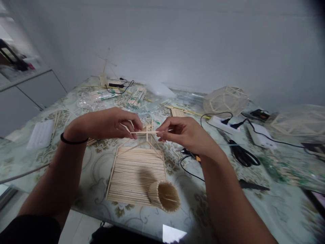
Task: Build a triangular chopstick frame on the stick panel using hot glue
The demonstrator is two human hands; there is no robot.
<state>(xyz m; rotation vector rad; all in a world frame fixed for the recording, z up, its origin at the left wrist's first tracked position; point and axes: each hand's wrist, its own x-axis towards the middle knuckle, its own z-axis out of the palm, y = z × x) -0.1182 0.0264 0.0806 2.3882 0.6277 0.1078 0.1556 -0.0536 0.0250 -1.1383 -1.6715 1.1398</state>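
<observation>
My left hand (115, 123) and my right hand (181, 132) each pinch one end of a thin wooden stick (145, 132), held level just above a small upright stick frame (148, 135). The frame stands at the far edge of a flat mat of glued sticks (132, 174) on the table. A small round cup made of sticks (164, 196) lies on its side at the mat's near right corner. A black band circles my left wrist.
On the glass-topped floral table (88, 169) lie black scissors (241, 156), a white power strip (220, 124) with black cables, a white charger box (261, 137), packets of sticks (137, 96), stick-built domes (225, 100) at the back right, and a white box (40, 134) on the left.
</observation>
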